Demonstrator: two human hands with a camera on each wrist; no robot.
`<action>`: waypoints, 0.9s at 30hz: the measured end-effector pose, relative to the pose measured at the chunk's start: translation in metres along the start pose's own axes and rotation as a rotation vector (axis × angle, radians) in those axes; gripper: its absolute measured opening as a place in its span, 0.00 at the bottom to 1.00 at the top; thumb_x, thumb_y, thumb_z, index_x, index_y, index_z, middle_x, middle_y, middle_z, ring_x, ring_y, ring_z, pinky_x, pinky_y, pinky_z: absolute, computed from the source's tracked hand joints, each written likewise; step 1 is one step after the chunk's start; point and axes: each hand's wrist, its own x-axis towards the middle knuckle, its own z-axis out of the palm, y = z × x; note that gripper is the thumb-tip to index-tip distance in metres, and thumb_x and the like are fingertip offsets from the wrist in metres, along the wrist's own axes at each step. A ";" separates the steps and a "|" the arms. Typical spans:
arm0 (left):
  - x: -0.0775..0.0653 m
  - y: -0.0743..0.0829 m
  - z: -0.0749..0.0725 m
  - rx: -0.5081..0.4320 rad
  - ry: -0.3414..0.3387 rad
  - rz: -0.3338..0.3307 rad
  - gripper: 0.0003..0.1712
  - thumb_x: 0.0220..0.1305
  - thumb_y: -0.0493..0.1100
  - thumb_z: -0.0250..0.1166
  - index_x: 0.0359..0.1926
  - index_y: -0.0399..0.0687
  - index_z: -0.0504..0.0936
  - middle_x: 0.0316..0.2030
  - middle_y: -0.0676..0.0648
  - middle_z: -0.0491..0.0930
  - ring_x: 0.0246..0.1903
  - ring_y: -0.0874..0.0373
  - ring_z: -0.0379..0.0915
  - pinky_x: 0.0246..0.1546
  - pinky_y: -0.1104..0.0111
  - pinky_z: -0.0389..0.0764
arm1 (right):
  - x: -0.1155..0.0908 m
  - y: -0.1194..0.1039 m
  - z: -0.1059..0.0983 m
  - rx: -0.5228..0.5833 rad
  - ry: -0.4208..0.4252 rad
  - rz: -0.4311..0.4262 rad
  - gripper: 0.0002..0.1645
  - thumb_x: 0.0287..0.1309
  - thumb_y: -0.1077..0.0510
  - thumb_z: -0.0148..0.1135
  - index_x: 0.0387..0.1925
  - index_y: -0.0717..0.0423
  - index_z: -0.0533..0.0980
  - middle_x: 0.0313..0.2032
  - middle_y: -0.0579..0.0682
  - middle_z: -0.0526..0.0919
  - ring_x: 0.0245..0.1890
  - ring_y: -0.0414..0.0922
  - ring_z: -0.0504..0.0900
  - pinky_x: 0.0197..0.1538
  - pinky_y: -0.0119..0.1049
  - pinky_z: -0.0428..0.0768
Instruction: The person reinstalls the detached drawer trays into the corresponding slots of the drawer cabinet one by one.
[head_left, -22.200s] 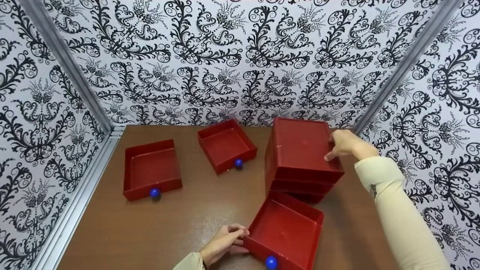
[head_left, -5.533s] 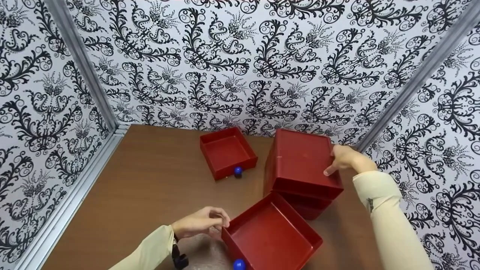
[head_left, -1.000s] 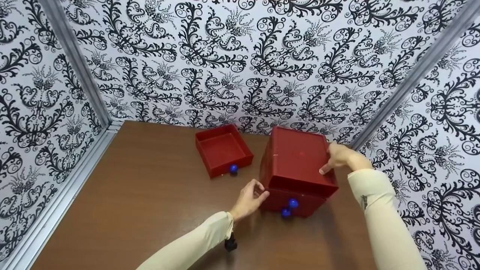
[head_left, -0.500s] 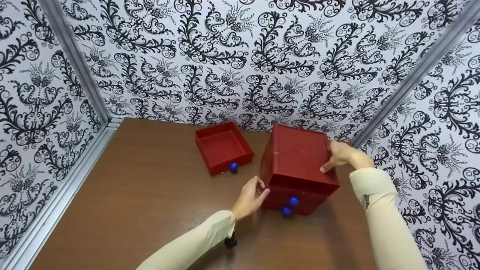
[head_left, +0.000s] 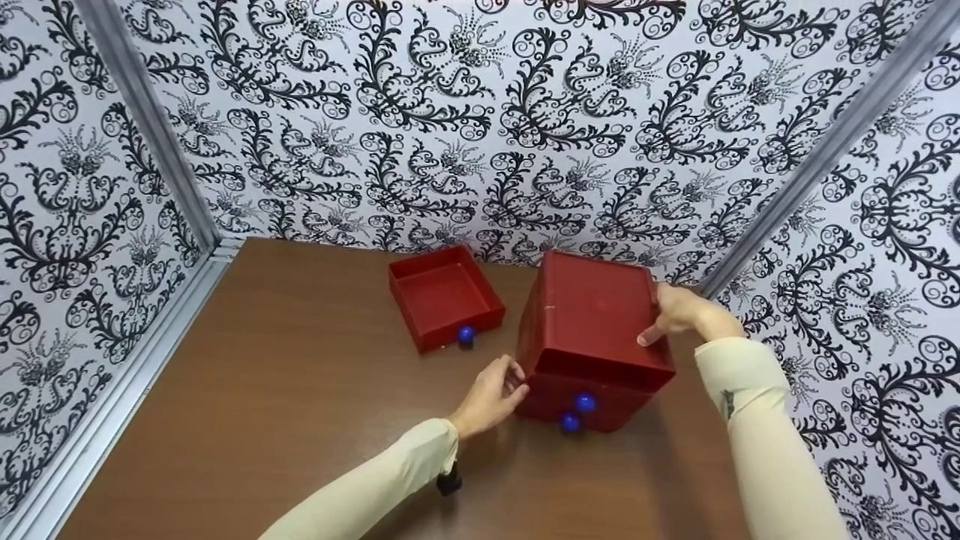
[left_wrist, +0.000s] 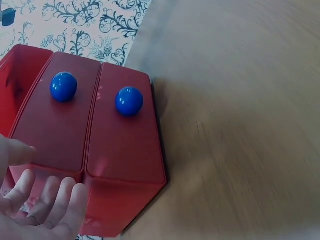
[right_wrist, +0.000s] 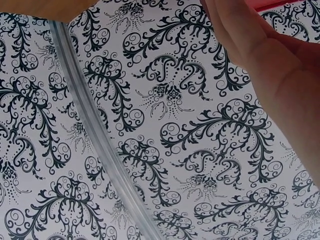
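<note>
A red plastic drawer cabinet (head_left: 600,307) stands at the right of the table. Two red drawers sit in it, one over the other, with blue round knobs; the left wrist view shows the upper drawer front (left_wrist: 57,125) and the lower drawer front (left_wrist: 125,145). Above them is an open compartment (left_wrist: 17,80). My left hand (head_left: 487,397) is beside the cabinet's front left corner, fingers loosely bent, thumb apart, holding nothing. My right hand (head_left: 682,311) grips the cabinet's top right edge, thumb on top, fingers down the side and partly hidden.
Behind and to the left, another red drawer (head_left: 446,292) lies upright on the brown table (head_left: 300,390), its blue knob (head_left: 466,334) facing front. Patterned black-and-white walls (head_left: 450,127) with metal corner rails enclose the table.
Drawers that lay at the left and in front earlier now sit in the cabinet. My left hand, which held one, has let go and shifted slightly left. My right hand stays on the cabinet.
</note>
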 end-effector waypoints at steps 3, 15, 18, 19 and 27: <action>0.001 -0.002 -0.009 0.012 0.006 0.003 0.08 0.61 0.30 0.62 0.41 0.36 0.73 0.37 0.37 0.79 0.36 0.54 0.77 0.38 0.71 0.82 | 0.000 0.001 0.000 -0.001 0.004 -0.002 0.43 0.43 0.56 0.78 0.56 0.74 0.67 0.52 0.73 0.79 0.55 0.68 0.77 0.64 0.63 0.72; 0.023 -0.011 -0.063 0.072 0.145 -0.047 0.07 0.60 0.28 0.59 0.40 0.37 0.74 0.36 0.39 0.79 0.37 0.55 0.76 0.40 0.67 0.82 | -0.005 0.003 0.000 -0.040 0.036 -0.030 0.46 0.41 0.54 0.78 0.56 0.75 0.66 0.51 0.74 0.78 0.55 0.71 0.76 0.65 0.63 0.72; 0.026 -0.014 -0.075 0.070 0.175 -0.068 0.07 0.60 0.29 0.59 0.40 0.37 0.74 0.37 0.38 0.79 0.38 0.53 0.77 0.43 0.59 0.83 | -0.004 0.003 0.000 -0.035 0.032 -0.033 0.46 0.42 0.54 0.78 0.56 0.75 0.66 0.51 0.74 0.78 0.54 0.70 0.76 0.64 0.62 0.72; 0.027 -0.016 -0.078 0.066 0.186 -0.081 0.07 0.60 0.29 0.59 0.40 0.37 0.75 0.37 0.38 0.79 0.38 0.52 0.77 0.44 0.57 0.83 | -0.004 0.003 0.000 -0.033 0.030 -0.036 0.45 0.42 0.54 0.78 0.56 0.74 0.66 0.51 0.73 0.79 0.54 0.69 0.77 0.64 0.62 0.73; 0.032 -0.035 -0.099 0.029 0.293 -0.203 0.08 0.56 0.28 0.58 0.39 0.36 0.75 0.36 0.37 0.82 0.39 0.49 0.78 0.44 0.57 0.83 | -0.002 0.001 0.000 -0.021 0.021 -0.046 0.42 0.44 0.55 0.77 0.55 0.73 0.67 0.50 0.72 0.79 0.53 0.68 0.77 0.63 0.61 0.74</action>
